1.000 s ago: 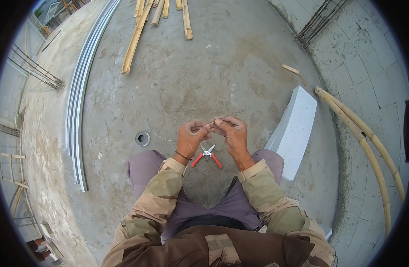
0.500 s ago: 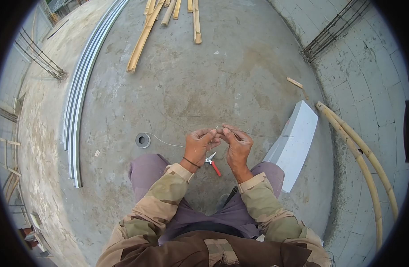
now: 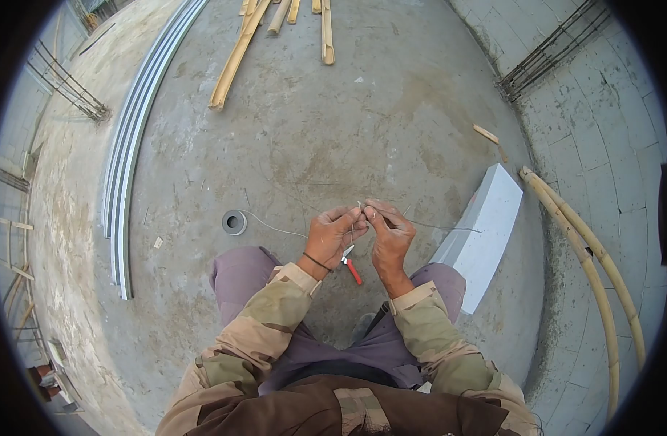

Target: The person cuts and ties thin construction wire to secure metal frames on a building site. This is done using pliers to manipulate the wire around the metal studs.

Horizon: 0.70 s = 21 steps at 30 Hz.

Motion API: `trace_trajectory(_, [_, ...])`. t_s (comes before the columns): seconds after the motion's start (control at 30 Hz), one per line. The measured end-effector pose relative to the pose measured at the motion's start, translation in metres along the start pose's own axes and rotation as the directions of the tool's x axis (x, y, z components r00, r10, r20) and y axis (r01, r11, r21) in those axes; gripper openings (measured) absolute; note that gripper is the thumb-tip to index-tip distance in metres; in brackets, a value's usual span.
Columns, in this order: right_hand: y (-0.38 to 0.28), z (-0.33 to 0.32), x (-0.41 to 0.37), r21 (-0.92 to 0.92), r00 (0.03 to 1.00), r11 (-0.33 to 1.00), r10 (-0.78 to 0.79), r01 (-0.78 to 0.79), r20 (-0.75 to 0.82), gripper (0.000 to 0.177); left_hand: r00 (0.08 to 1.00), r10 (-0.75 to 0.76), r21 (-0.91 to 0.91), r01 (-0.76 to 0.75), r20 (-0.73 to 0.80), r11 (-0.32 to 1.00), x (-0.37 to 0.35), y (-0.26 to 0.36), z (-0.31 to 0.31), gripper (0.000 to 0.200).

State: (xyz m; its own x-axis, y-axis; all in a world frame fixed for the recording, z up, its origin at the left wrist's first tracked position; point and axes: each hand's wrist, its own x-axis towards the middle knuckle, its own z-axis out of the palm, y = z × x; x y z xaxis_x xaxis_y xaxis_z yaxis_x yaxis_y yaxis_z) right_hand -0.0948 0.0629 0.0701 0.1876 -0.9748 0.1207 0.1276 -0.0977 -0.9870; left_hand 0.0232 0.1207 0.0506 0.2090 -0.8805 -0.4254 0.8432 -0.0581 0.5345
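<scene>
My left hand (image 3: 332, 238) and my right hand (image 3: 389, 236) meet in front of my knees, both closed in a pinch with fingertips almost touching. Between them they hold thin wire. A dark length of it (image 3: 450, 228) runs out right of my right hand, over the white block (image 3: 487, 236). A paler strand (image 3: 275, 227) leads from my left hand to a small grey roll (image 3: 234, 222) on the floor. Below and between my hands lie cutters (image 3: 354, 270) with a red handle, their blades partly hidden by my left hand.
Long metal channels (image 3: 123, 189) lie on the concrete floor at left. Split bamboo pieces (image 3: 235, 62) lie ahead. Two bamboo poles (image 3: 591, 269) rest by the block wall (image 3: 602, 138) at right. Rebar (image 3: 544, 54) sticks out near that wall.
My fingertips have drawn closer together around the wire, and its right end has dipped slightly. The roll and cutters stay on the floor; the view has shifted a little.
</scene>
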Motion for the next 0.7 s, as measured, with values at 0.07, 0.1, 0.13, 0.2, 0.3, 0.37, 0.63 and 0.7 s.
trace_trajectory(0.07, [0.0019, 0.0002, -0.0002, 0.004, 1.0, 1.0, -0.005, 0.005, 0.003, 0.012, 1.0, 0.003, 0.004, -0.003, -0.003, 1.0, -0.0005, 0.001, 0.0001, 0.021])
trace_trajectory(0.1, [0.0026, 0.0001, -0.0003, 0.004, 1.0, 1.0, -0.011, 0.011, 0.004, 0.012, 1.0, 0.0, 0.006, 0.0, -0.003, 1.0, -0.0009, 0.0015, 0.0002, 0.022])
trace_trajectory(0.13, [0.003, -0.0003, -0.0006, 0.005, 1.0, 1.0, -0.011, 0.011, 0.008, 0.012, 1.0, -0.003, 0.007, 0.003, -0.002, 1.0, -0.001, 0.0022, 0.0006, 0.023])
trace_trajectory(0.2, [0.0011, -0.0002, -0.0018, 0.092, 0.999, 0.995, 0.039, -0.038, -0.006, 0.013, 1.0, 0.002, 0.006, -0.002, 0.001, 1.0, -0.0019, 0.0023, 0.0018, 0.023])
trace_trajectory(0.3, [-0.0014, 0.0005, -0.0019, 0.107, 0.999, 0.993, 0.049, -0.048, -0.011, 0.013, 1.0, 0.003, 0.012, -0.003, 0.005, 1.0, -0.0025, 0.0026, 0.0019, 0.023])
trace_trajectory(0.37, [0.0003, 0.0, -0.0017, 0.072, 1.0, 0.997, 0.02, -0.02, 0.002, 0.013, 1.0, 0.003, 0.019, -0.003, 0.005, 1.0, -0.0023, 0.0023, 0.0013, 0.023])
trace_trajectory(0.63, [0.0016, 0.0004, -0.0027, 0.022, 0.996, 0.998, -0.052, 0.051, 0.075, 0.015, 1.0, 0.019, -0.013, -0.019, -0.001, 1.0, -0.0043, 0.0032, 0.0038, 0.022])
trace_trajectory(0.7, [0.0014, 0.0013, -0.0034, 0.022, 0.996, 0.999, -0.05, 0.048, 0.075, 0.015, 1.0, 0.021, -0.025, -0.021, 0.006, 0.999, -0.0036, 0.0013, 0.0018, 0.023])
